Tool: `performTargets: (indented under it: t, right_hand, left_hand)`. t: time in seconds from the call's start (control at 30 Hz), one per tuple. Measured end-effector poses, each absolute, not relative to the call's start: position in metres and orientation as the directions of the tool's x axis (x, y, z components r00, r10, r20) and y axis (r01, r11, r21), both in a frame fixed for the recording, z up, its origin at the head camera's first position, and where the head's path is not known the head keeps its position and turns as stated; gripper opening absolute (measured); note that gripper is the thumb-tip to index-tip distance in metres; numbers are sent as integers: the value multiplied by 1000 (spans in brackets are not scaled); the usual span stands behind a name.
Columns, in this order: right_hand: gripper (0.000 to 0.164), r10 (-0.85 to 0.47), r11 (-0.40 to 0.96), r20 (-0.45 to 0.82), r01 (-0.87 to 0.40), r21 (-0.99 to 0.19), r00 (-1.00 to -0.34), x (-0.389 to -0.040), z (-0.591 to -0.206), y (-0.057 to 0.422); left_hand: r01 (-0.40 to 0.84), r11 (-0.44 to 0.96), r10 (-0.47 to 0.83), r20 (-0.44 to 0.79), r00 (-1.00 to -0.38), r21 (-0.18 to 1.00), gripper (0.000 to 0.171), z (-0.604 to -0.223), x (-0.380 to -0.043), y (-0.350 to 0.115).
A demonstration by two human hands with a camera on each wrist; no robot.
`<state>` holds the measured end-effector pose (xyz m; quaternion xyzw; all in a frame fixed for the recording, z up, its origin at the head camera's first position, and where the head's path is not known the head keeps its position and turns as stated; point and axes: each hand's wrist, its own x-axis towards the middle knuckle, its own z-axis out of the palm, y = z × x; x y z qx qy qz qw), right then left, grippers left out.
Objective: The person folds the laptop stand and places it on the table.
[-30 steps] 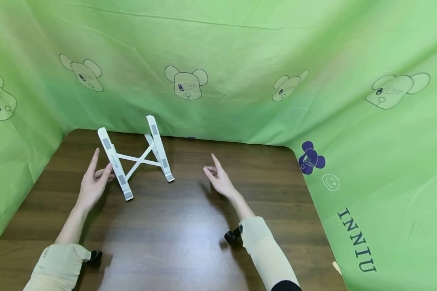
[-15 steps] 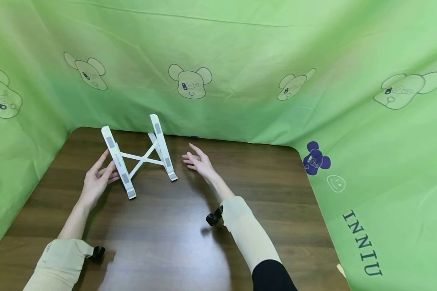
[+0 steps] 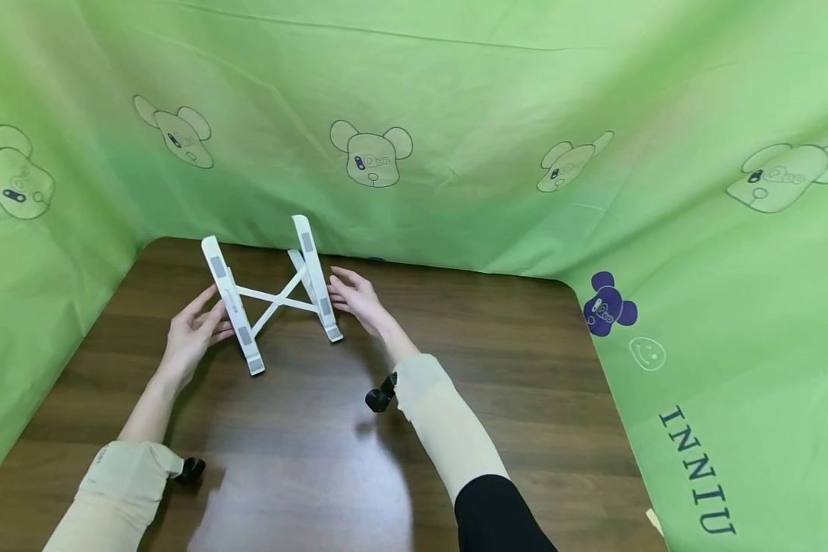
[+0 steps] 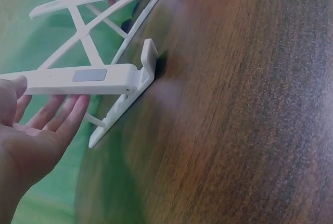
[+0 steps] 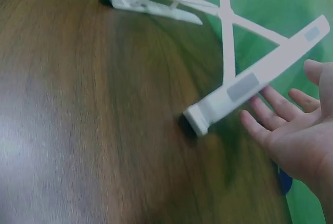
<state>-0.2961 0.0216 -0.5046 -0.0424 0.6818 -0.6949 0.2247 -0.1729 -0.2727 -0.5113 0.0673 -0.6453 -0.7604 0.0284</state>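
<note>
A white folding laptop stand (image 3: 280, 300) stands unfolded on the brown table, its two sloping arms joined by crossed bars and fitted with grey pads. My left hand (image 3: 188, 337) is at the stand's left arm. In the left wrist view, the thumb (image 4: 20, 84) lies against that arm while the other fingers reach beneath it. On the opposite side, my right hand (image 3: 360, 297) has come up to the right arm. The right wrist view has its fingers (image 5: 276, 107) loosely extended with tips at the arm's underside, and the thumb stands apart from the stand.
The wooden table (image 3: 524, 368) has a rounded far edge close behind the stand. A green curtain (image 3: 455, 115) with printed bear heads hangs around the back and sides. A small pale scrap (image 3: 654, 521) lies at the table's right edge.
My right hand has moved left from over the table to the stand's right arm. My left hand has closed in on the left arm. The head view has shifted slightly.
</note>
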Motion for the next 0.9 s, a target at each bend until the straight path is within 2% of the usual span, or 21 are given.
performTargets:
  t: [0.23, 0.43, 0.67, 0.9]
  right_hand:
    - [52, -349, 66, -237, 228, -971, -907, -295, -505, 20]
    - [52, -350, 114, -187, 157, -981, -918, -293, -508, 21]
    - [52, -378, 88, -164, 141, -986, -911, -293, -514, 26]
    - [43, -384, 25, -158, 161, -987, -910, -288, -515, 33]
  left_hand:
    - [-45, -118, -151, -63, -987, 992, 68, -514, -180, -267]
    - [-51, -12, -149, -53, -987, 999, 66, -516, -180, -265]
    - [-59, 33, -152, -53, -987, 998, 62, -515, -179, -264]
    - [-78, 76, -107, -70, -992, 994, 60, -512, -181, -260]
